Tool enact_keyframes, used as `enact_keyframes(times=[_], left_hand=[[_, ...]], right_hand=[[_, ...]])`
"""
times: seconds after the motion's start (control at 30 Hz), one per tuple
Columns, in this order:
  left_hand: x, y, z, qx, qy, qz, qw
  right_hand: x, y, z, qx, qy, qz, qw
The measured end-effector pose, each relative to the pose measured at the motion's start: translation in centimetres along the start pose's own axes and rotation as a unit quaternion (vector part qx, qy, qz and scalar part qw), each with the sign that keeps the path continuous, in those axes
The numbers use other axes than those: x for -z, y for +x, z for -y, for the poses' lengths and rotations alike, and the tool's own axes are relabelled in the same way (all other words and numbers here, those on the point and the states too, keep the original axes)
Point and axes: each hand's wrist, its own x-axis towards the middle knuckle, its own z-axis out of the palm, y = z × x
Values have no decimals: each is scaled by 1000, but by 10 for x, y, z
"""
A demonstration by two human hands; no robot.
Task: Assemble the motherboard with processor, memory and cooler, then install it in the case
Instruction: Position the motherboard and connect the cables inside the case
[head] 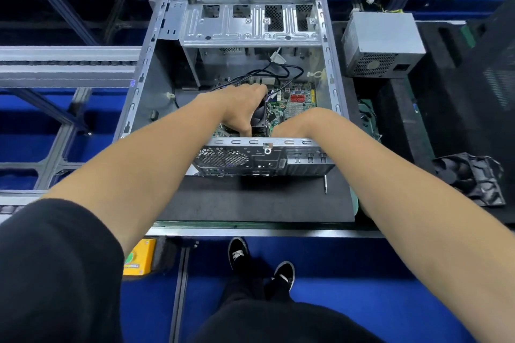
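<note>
1. Head view: green motherboard (292,103) lies inside open grey metal case (156,69) on black mat (250,200).
2. Left hand (239,108) grasps black cooler fan (259,117), fingers curled over it.
3. Right hand (295,125) inside case near rear wall; finger state cannot be told.
4. Grey power supply box (381,42) beside case.

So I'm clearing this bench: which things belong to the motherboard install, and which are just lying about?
In the job:
case
motherboard
cooler
left hand on the cooler
right hand inside the case

Lying about:
power supply
screwdriver
black cloth
yellow box
</note>
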Motion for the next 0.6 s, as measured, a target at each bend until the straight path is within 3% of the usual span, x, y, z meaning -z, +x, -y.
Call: enact_keyframes(times=[0.6], left_hand=[[1,-5,3,-1,-9,-49,999]], right_hand=[[1,-3,1,11,15,-87,996]])
